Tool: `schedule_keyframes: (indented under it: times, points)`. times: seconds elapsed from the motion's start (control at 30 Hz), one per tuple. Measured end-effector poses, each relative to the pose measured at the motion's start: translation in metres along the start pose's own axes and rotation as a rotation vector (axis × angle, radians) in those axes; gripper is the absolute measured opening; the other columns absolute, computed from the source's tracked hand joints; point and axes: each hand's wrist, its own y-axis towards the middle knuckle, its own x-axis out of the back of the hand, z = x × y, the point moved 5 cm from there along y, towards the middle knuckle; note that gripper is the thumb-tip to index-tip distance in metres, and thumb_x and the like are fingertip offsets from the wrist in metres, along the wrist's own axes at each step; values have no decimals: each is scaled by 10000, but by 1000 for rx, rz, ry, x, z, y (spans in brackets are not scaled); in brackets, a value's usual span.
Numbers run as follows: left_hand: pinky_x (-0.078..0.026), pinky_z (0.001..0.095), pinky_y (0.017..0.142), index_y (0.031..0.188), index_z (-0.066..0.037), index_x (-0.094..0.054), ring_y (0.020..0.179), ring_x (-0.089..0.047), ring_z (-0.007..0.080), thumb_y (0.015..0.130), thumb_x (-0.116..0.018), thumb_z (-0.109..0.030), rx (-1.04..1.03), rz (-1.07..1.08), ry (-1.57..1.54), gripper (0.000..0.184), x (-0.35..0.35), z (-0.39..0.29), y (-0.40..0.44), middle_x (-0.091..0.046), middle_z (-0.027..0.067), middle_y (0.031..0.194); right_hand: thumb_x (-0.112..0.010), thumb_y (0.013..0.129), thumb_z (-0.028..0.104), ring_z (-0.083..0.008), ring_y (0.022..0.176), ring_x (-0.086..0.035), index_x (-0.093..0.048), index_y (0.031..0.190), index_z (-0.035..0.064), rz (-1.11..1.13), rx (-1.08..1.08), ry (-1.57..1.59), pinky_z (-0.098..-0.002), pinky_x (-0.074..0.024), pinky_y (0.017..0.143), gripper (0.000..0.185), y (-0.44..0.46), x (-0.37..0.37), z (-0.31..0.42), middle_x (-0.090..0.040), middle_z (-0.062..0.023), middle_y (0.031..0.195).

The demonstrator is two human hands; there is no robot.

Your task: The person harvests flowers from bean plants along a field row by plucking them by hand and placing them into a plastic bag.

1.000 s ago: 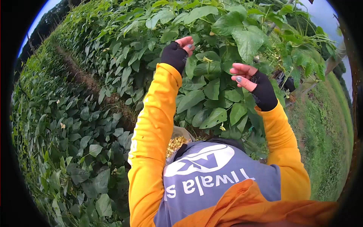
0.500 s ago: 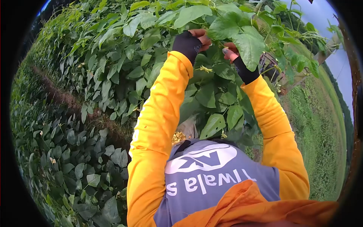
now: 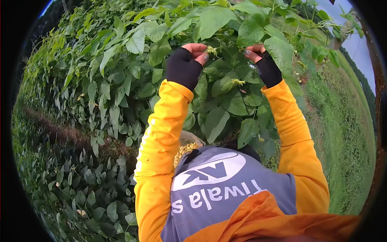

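My left hand (image 3: 188,64), in a black fingerless glove, has its thumb and forefinger closing at a pale yellow-green flower cluster (image 3: 212,51) on the vine. To the right, my right hand (image 3: 264,64), gloved the same way, is pinched with the fingertips together; what lies between them, if anything, is too small to make out. Below and between the hands, another yellow flower cluster (image 3: 238,82) stands out against broad green leaves (image 3: 234,103). A large leaf (image 3: 280,54) hangs beside my right hand.
Against my body, a pale bag (image 3: 189,138) holds many small yellow blossoms (image 3: 184,152). A dense row of vines (image 3: 117,76) runs off to the left, with low leafy plants (image 3: 92,193) beneath. Grass (image 3: 342,149) and a brown post (image 3: 378,101) are at the right.
Both hands have moved lower and farther apart. My left hand has shifted left and turned, so the flower cluster at its fingertips now shows. The bag of blossoms is more visible.
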Motion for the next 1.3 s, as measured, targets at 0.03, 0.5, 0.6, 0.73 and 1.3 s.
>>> schedule_keyframes:
  times: [0.03, 0.5, 0.6, 0.73, 1.3]
  points:
    - [-474, 229, 728, 1032, 16, -607, 789, -593, 106, 780, -670, -36, -6, 29, 18, 265, 8, -2, -3, -644, 56, 876, -604, 843, 90, -150, 874, -589, -557, 961, 8, -8, -8, -5, -267, -475, 789, 151, -3, -3, 7, -590, -47, 884]
    - [-470, 255, 687, 952, -29, -667, 728, -600, 129, 802, -624, -54, -1, 123, 213, 158, 75, -8, -56, -653, 90, 806, -553, 874, 120, -317, 972, -607, -392, 1155, -33, -47, -357, 604, -347, -520, 784, 358, -22, -29, 17, -540, -235, 1154]
    - [-465, 257, 665, 910, -25, -663, 709, -592, 139, 789, -631, -55, 3, 191, 229, 128, 77, -12, -69, -636, 89, 779, -555, 864, 95, -350, 1010, -585, -357, 1199, -57, -93, -350, 597, -372, -519, 809, 418, -20, -30, 12, -523, -246, 1170]
    - [-471, 256, 683, 877, -30, -663, 735, -603, 151, 749, -656, -13, 25, 423, 378, 129, 85, -2, -101, -635, 62, 784, -545, 851, 60, -331, 1009, -588, -393, 1155, -94, -125, -335, 632, -365, -523, 798, 373, -17, -28, 10, -532, -237, 1159]
    - [-465, 416, 777, 1035, -112, -646, 878, -587, 335, 798, -549, -193, 276, 801, 816, 270, 118, 123, -228, -623, 159, 927, -579, 870, 80, -173, 969, -576, -352, 1316, 36, -176, -359, 340, -203, -472, 625, 502, -13, -15, -20, -499, -172, 1262]
